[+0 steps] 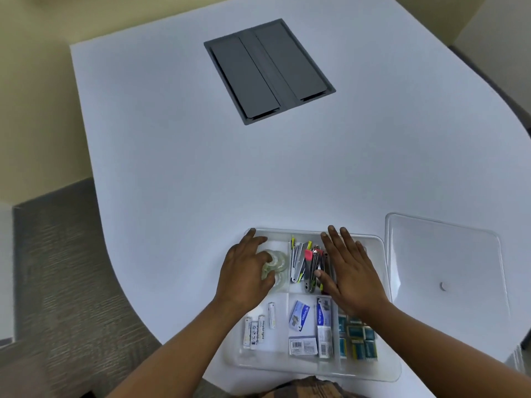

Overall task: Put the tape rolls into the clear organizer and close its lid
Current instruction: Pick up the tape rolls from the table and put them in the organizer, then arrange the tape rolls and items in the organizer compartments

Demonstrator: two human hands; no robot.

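"Heybright" printed along one battery [261,329], other labels illegible

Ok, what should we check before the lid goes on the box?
1. Tape rolls inside the clear organizer, far-left compartment: ok.
2. No tape rolls left on the table: ok, none visible.
3. Left hand off the tape: not ok, fingers rest on it.
4. Right hand out of the way: not ok, flat over the organizer.
5. Lid within reach: ok, lying to the right.
6. Nothing sticking above the rim: cannot tell.
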